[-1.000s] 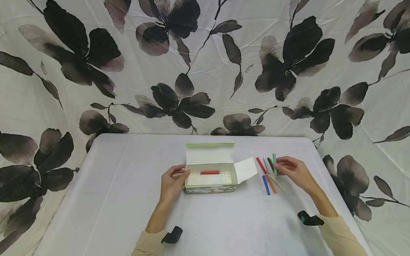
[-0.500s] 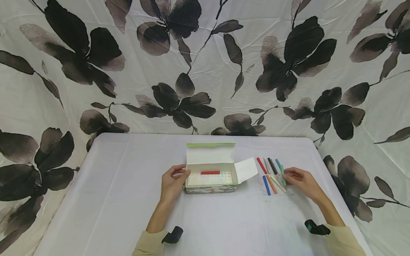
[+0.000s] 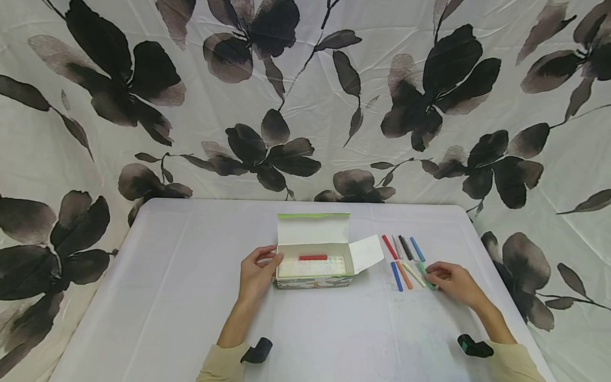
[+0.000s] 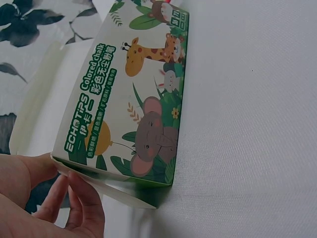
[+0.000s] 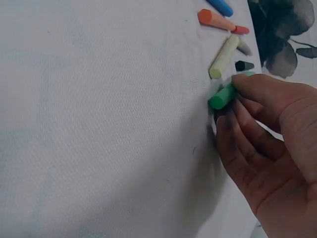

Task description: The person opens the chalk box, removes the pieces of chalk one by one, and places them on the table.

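Note:
My left hand [image 3: 258,273] pinches the left end of an open chalk box [image 3: 312,285]. In the left wrist view, its thumb and fingers grip the end flap at the box's corner, beside the printed animals. A red chalk [image 3: 313,258] lies crosswise on the pale chalks inside. My right hand [image 3: 453,282] pinches a green chalk [image 5: 223,97] between thumb and fingers, low over the table. This chalk stands at the right end of the front row, beside a yellow chalk [image 5: 224,57].
Behind lie red [image 3: 389,246], white [image 3: 398,246], black [image 3: 407,248] and blue [image 3: 417,248] chalks. Another blue chalk [image 3: 396,276] and an orange chalk [image 3: 404,275] lie in front. The box's side flap [image 3: 366,253] juts toward them. A floral cloth [image 3: 305,95] hangs behind the table.
My right hand has brought the green chalk nearer and slightly right, from the back row to the front row's right end. The blue chalk behind has come into view. The left hand stays still.

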The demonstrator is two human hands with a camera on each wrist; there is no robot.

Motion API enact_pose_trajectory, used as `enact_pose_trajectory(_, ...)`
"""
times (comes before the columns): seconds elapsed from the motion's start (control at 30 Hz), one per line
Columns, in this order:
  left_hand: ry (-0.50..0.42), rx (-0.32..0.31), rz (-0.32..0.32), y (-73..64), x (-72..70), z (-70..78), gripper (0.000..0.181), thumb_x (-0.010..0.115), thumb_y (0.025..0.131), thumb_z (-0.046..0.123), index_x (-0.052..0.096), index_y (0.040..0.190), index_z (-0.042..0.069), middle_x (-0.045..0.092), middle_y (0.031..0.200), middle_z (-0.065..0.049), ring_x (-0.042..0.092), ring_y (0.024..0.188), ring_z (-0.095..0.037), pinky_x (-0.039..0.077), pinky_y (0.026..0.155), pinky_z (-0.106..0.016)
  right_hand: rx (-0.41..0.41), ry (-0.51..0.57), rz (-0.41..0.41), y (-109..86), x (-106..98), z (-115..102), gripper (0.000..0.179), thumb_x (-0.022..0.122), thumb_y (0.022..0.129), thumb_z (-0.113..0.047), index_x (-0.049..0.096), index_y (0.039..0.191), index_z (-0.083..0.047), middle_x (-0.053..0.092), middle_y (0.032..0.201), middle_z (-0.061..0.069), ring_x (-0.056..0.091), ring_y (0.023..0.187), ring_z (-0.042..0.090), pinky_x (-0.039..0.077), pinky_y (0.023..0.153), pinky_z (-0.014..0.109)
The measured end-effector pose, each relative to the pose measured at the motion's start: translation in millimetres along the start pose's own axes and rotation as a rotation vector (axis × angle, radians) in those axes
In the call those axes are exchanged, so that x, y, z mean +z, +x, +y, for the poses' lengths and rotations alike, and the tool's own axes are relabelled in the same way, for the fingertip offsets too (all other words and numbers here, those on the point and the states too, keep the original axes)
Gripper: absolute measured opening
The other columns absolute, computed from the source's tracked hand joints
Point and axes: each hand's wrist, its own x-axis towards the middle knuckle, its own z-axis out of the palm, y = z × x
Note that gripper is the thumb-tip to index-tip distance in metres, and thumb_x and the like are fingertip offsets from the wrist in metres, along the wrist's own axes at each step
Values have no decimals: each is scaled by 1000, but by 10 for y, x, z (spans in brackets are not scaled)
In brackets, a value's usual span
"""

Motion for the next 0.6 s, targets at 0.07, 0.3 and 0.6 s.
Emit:
enact_pose_trajectory(0.07,6,-2,0,-1,2,3,31,78,92,10,71,122,4,65,107,-10,62,85,-11,54,62,-20,-5,-16,3,5,12,5,23,74,96,-16,71,108,3,71,88,4,62,72,9,53,60,24)
enact_pose_trajectory(0.3,2,-12,-2,-3,4,1,31,78,92,10,71,122,4,65,108,-10,62,84,-12,54,62,-20,-29,-57,25,23,16,-23,20,76,95,-16,72,105,1,69,85,2,59,71,8,51,60,24)
enact_pose_trajectory(0.6,10,-12,-4,-9,3,10,32,78,92,11,70,123,3,64,110,-11,62,85,-12,53,62,-19,-32,-105,68,92,-47,-185,25,72,98,-17,70,112,3,71,93,7,60,80,13,49,66,23)
